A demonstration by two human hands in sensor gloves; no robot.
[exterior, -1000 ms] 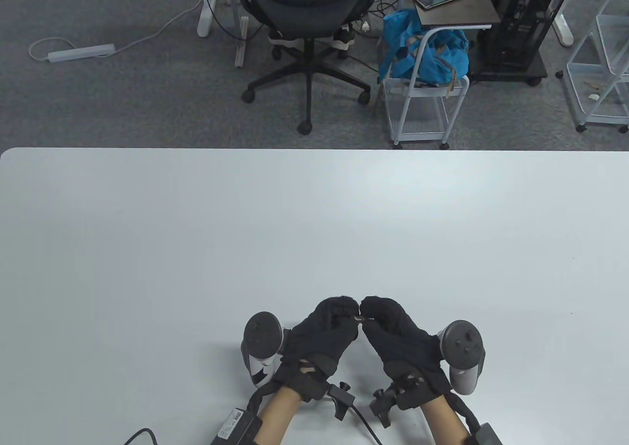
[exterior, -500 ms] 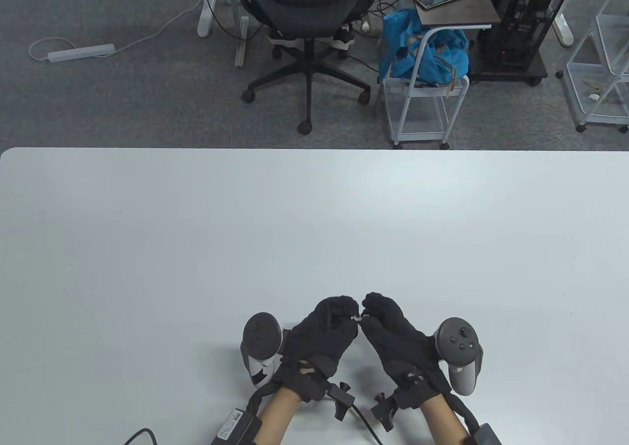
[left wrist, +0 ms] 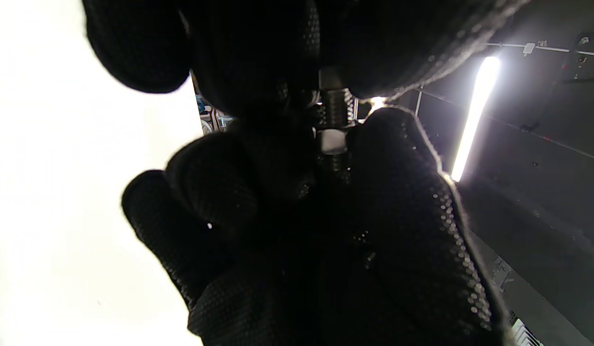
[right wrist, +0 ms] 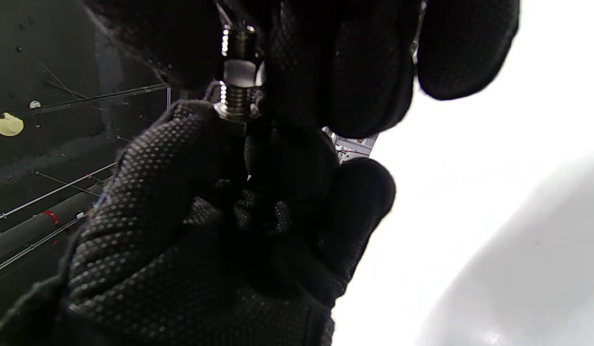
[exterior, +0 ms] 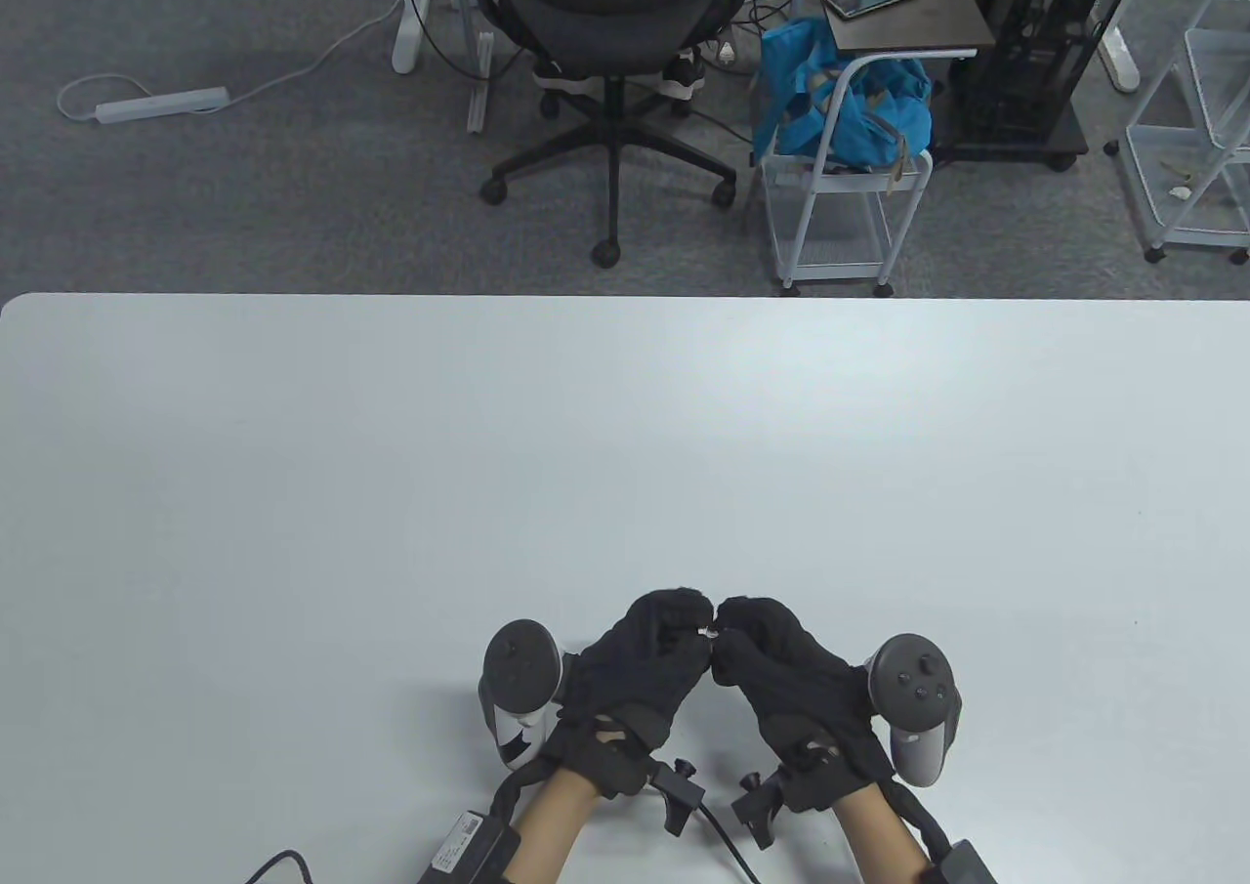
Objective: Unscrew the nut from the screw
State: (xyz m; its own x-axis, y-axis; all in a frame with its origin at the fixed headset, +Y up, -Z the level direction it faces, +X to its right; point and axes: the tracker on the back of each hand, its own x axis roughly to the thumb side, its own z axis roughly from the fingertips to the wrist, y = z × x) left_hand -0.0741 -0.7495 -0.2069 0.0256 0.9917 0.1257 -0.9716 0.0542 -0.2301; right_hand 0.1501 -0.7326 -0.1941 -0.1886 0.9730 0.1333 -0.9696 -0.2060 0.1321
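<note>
**Hands meeting fingertip to fingertip over the near table edge, screw bridging them**

Both hands are hovering low over the near middle of the table [exterior: 625,454], fingertips turned inward and almost touching. The left hand [exterior: 640,664] and the right hand [exterior: 781,674] are equally near the work; the screw [exterior: 710,633] is lying between them, only a small bright glint from above.

Long axis: the screw is running across from one hand to the other, roughly level with the table, so any turning has to happen about that left-right line.

Left wrist view: the left hand's fingers [left wrist: 402,62] are closing around one end of the screw [left wrist: 335,108]; which end is hidden by the glove. The right hand's thumb and finger are pinching the nut [left wrist: 333,140], which is sitting partway along the threads.

Right wrist view: the nut [right wrist: 239,73] is showing a flat hex face, bright metal, with bare thread [right wrist: 234,96] between it and a wider collar or head at the left hand's side [right wrist: 232,113]. Thread is also continuing past the nut into the right hand's fingers [right wrist: 335,72].

Judgement: the nut is not yet off; thread is remaining on both sides. The right hand is looking best placed to spin the nut while the left is holding the screw steady. Small, smooth, slippery under knit gloves.
</note>
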